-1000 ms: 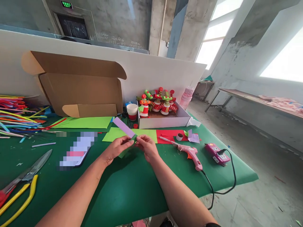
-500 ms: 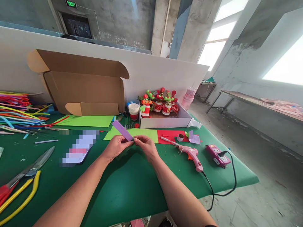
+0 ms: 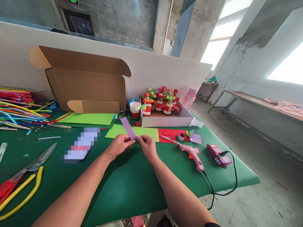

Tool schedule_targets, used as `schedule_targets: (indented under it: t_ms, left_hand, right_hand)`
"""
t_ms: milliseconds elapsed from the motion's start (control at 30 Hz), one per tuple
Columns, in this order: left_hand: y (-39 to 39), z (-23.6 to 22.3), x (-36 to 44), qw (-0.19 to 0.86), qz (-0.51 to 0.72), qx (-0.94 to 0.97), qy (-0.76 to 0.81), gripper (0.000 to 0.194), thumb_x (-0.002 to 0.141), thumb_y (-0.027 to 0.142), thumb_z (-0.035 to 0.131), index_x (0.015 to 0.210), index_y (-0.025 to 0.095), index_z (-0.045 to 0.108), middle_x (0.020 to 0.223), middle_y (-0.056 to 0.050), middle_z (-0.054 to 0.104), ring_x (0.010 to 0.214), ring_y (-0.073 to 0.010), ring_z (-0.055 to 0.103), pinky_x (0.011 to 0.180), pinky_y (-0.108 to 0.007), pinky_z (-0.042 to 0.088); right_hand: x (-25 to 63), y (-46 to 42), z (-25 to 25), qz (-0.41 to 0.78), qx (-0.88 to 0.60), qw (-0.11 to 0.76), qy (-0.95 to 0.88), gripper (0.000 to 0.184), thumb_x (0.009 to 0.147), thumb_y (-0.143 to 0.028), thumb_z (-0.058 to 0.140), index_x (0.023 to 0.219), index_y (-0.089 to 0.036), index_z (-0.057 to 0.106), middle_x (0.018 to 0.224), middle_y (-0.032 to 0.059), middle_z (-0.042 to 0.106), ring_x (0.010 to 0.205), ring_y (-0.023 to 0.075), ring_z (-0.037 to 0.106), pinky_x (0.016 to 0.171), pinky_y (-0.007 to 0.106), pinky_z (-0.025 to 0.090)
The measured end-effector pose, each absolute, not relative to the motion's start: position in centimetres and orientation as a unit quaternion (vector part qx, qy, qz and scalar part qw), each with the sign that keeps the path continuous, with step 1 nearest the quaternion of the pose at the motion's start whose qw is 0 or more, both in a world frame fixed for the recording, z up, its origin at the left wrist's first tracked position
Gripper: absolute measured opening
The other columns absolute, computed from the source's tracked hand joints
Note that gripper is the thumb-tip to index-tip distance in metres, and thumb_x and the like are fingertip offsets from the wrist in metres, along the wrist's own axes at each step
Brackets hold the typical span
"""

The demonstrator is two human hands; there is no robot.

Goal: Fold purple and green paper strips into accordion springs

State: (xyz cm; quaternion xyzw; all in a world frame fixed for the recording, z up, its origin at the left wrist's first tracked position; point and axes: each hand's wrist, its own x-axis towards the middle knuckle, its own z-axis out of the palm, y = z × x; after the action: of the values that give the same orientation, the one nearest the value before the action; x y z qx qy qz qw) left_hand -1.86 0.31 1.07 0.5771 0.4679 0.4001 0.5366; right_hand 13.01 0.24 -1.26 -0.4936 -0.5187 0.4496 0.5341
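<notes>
A purple paper strip [image 3: 128, 128] slants up and leftward from between my two hands, above the green tabletop. Its lower end is pinched by my left hand [image 3: 121, 145], thumb against fingers. My right hand [image 3: 147, 145] pinches the same end at its right corner, fingers closed. Just behind the strip lies a sheet of light green paper [image 3: 146, 134], with red paper [image 3: 172, 135] beside it. To the right of my right hand rests a pink glue gun [image 3: 193, 154], its nozzle pointing up and left.
Shears [image 3: 35, 168] with red and yellow handles and a phone [image 3: 81, 146] lie at left, before piled pipe cleaners [image 3: 21, 107]. Behind stand an open cardboard box [image 3: 87, 88], stacked paper cups [image 3: 135, 108] and a white box [image 3: 168, 121] of red-green figures. A power strip [image 3: 219, 155] sits right.
The purple strip has turned more upright between my fingers. Both hands still pinch its lower end, and the whole view has shifted slightly.
</notes>
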Motion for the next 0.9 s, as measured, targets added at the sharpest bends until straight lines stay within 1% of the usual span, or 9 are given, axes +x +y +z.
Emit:
schedule_targets:
  t_ms: [100, 167, 233, 300, 400, 533, 700, 767, 900]
  left_hand:
    - [0.4, 1.1, -2.1, 0.533, 0.397, 0.576, 0.475, 0.043, 0.058, 0.052, 0.079, 0.080, 0.015, 0.076, 0.082, -0.008, 0.076, 0.086, -0.0272, 0.067, 0.083, -0.039, 0.051]
    - [0.4, 1.2, -2.4, 0.527, 0.397, 0.575, 0.483, 0.044, 0.058, 0.053, 0.078, 0.080, 0.015, 0.075, 0.082, -0.008, 0.076, 0.085, -0.0275, 0.066, 0.081, -0.039, 0.051]
    - [0.4, 1.3, -2.5, 0.520, 0.395, 0.576, 0.492, 0.045, 0.058, 0.054, 0.078, 0.079, 0.015, 0.075, 0.082, -0.008, 0.076, 0.083, -0.0273, 0.066, 0.079, -0.038, 0.050]
    - [0.4, 1.3, -2.5, 0.512, 0.394, 0.580, 0.496, 0.044, 0.058, 0.054, 0.077, 0.078, 0.015, 0.075, 0.081, -0.008, 0.075, 0.083, -0.0269, 0.065, 0.078, -0.037, 0.050]
    - [0.5, 1.3, -2.5, 0.503, 0.395, 0.593, 0.490, 0.041, 0.061, 0.053, 0.074, 0.077, 0.015, 0.074, 0.080, -0.007, 0.075, 0.082, -0.0264, 0.065, 0.077, -0.036, 0.049]
    - [0.5, 1.1, -2.4, 0.462, 0.369, 0.633, 0.499, 0.038, 0.064, 0.053, 0.070, 0.072, 0.016, 0.072, 0.075, -0.006, 0.073, 0.076, -0.0255, 0.064, 0.070, -0.034, 0.047]
    - [0.7, 0.6, -2.4, 0.413, 0.343, 0.679, 0.501, 0.034, 0.068, 0.053, 0.065, 0.071, 0.020, 0.071, 0.074, -0.005, 0.073, 0.074, -0.0258, 0.063, 0.067, -0.032, 0.046]
    - [0.9, 0.6, -2.6, 0.348, 0.369, 0.688, 0.519, 0.030, 0.072, 0.050, 0.063, 0.071, 0.021, 0.069, 0.076, -0.005, 0.072, 0.074, -0.0255, 0.062, 0.070, -0.033, 0.046]
    - [1.1, 1.2, -3.5, 0.084, 0.502, 0.653, 0.561, 0.020, 0.077, 0.042, 0.062, 0.078, 0.022, 0.067, 0.093, -0.009, 0.068, 0.095, -0.0294, 0.059, 0.085, -0.038, 0.043]
  right_hand:
    - [13.3, 0.3, -0.9, 0.552, -0.449, 0.519, -0.473, 0.038, 0.070, -0.056, 0.068, 0.060, -0.018, 0.067, 0.053, -0.0012, 0.057, 0.055, 0.0123, 0.051, 0.057, 0.025, 0.040]
    - [13.4, 0.3, -0.7, 0.586, -0.432, 0.506, -0.463, 0.036, 0.065, -0.054, 0.074, 0.064, -0.018, 0.068, 0.056, -0.0006, 0.061, 0.057, 0.0126, 0.054, 0.059, 0.025, 0.042]
    - [13.4, 0.2, -0.7, 0.584, -0.433, 0.497, -0.473, 0.032, 0.056, -0.046, 0.081, 0.064, -0.018, 0.067, 0.057, -0.0012, 0.062, 0.056, 0.0120, 0.053, 0.058, 0.025, 0.041]
    - [13.4, 0.2, -0.7, 0.575, -0.436, 0.499, -0.481, 0.030, 0.053, -0.041, 0.083, 0.060, -0.018, 0.065, 0.055, -0.0021, 0.061, 0.054, 0.0112, 0.051, 0.056, 0.025, 0.038]
    - [13.4, 0.3, -0.9, 0.582, -0.433, 0.508, -0.465, 0.029, 0.053, -0.040, 0.082, 0.056, -0.019, 0.062, 0.052, -0.0030, 0.059, 0.052, 0.0105, 0.048, 0.054, 0.025, 0.036]
    - [13.6, 0.3, -1.0, 0.605, -0.427, 0.486, -0.464, 0.028, 0.053, -0.038, 0.082, 0.060, -0.018, 0.064, 0.054, -0.0025, 0.060, 0.054, 0.0109, 0.050, 0.057, 0.025, 0.039]
    - [13.7, 0.6, -1.3, 0.548, -0.454, 0.497, -0.497, 0.021, 0.056, -0.034, 0.080, 0.059, -0.019, 0.067, 0.055, -0.0027, 0.061, 0.054, 0.0110, 0.049, 0.054, 0.025, 0.036]
    - [13.8, 0.8, -1.4, 0.532, -0.469, 0.524, -0.472, 0.020, 0.056, -0.035, 0.080, 0.060, -0.019, 0.067, 0.055, -0.0026, 0.061, 0.054, 0.0111, 0.049, 0.054, 0.025, 0.037]
    - [14.3, 1.3, -1.6, 0.559, -0.459, 0.597, -0.347, 0.028, 0.052, -0.039, 0.084, 0.062, -0.020, 0.067, 0.058, -0.0033, 0.060, 0.055, 0.0106, 0.052, 0.060, 0.027, 0.047]
